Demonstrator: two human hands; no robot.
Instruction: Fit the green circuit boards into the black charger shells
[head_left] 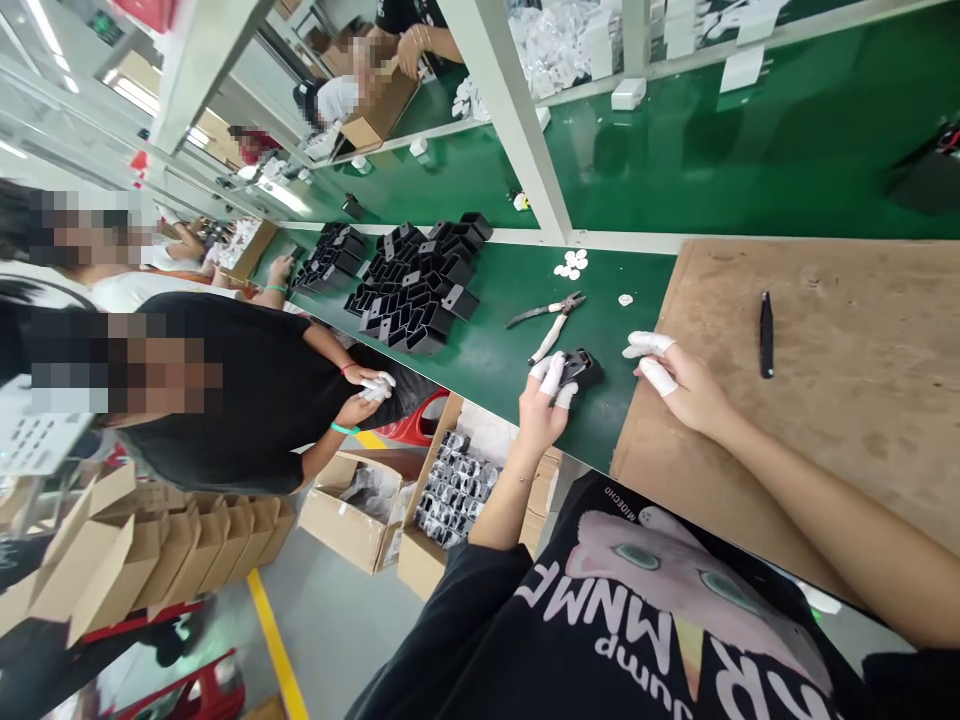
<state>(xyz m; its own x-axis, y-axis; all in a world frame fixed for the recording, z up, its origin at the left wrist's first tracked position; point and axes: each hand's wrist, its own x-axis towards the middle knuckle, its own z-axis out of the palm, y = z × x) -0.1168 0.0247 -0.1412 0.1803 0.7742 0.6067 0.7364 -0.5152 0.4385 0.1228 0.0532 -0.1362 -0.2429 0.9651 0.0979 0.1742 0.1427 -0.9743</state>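
My left hand [546, 402], with white finger cots, grips a small black plastic part [579, 368] just above the green conveyor belt [495, 360]. Over the edge of the brown board [862, 400], my right hand [679, 380] hovers a little to the right of the part. It also wears white cots; its fingers are apart and hold nothing. Pliers with white handles [553, 318] lie on the belt just beyond my left hand.
A pile of black plastic housings [409, 280] sits further along the belt. Small white discs [571, 264] lie near the frame post [517, 130]. Black tweezers [766, 334] rest on the board. A seated person in black [255, 400] is at left; cardboard boxes of parts [450, 490] stand below.
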